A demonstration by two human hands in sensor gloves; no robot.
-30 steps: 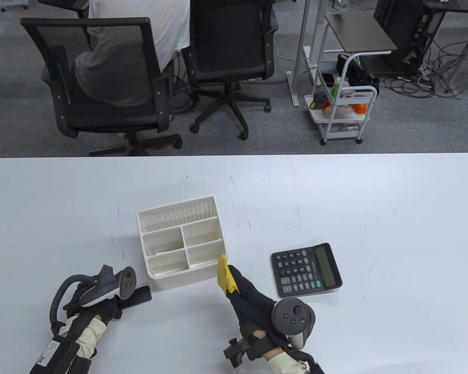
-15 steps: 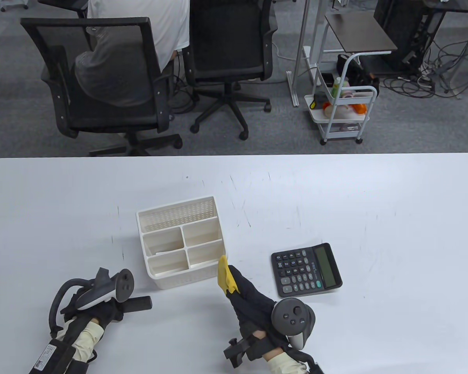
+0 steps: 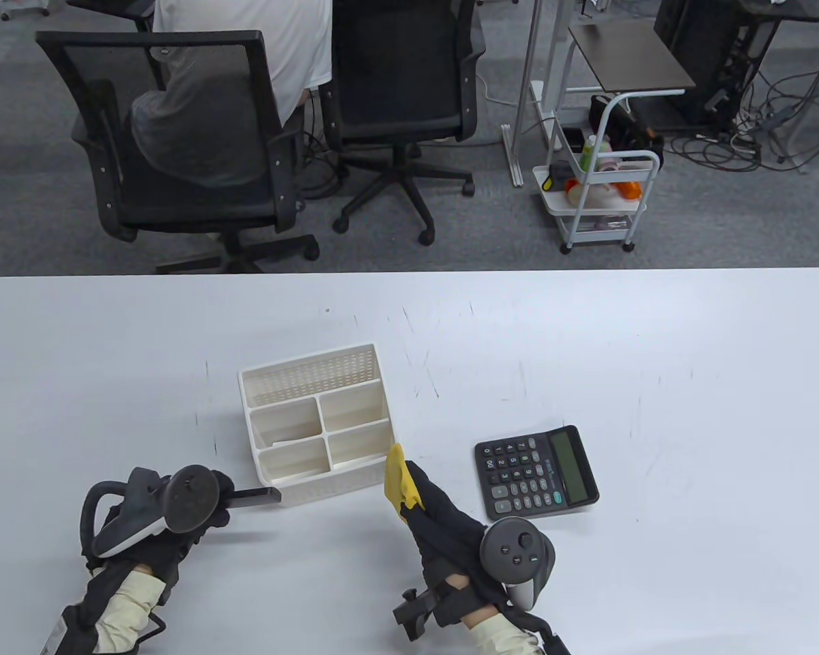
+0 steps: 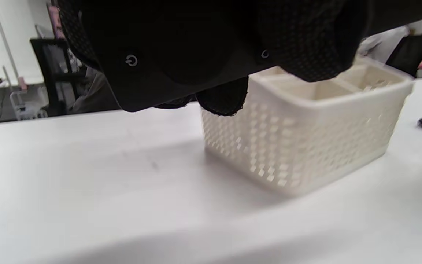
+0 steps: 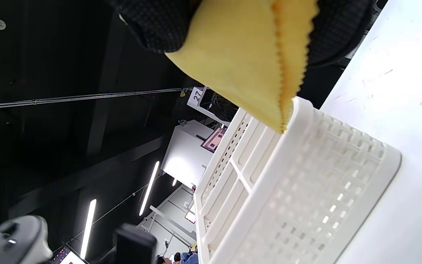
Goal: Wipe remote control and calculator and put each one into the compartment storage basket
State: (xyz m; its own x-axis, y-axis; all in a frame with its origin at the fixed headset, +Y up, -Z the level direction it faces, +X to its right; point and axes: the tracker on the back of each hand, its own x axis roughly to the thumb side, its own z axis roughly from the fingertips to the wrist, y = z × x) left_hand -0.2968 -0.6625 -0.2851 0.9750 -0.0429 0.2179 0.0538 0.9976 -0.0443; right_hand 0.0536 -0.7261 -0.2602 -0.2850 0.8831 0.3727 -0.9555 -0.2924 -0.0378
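Left hand (image 3: 170, 525) grips remote (image 3: 256, 497); power symbol readable; right hand (image 3: 443, 518) pinches cloth (image 3: 399, 481).

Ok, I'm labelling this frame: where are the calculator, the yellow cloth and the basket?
calculator (image 3: 536, 472): table view, on its keypad.
yellow cloth (image 3: 400, 482): table view, on the fold showing past the right hand's fingers.
basket (image 3: 312, 372): table view, on its perforated far wall.

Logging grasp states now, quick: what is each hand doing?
Left hand: grips the black remote control.
Right hand: pinches the yellow cloth.
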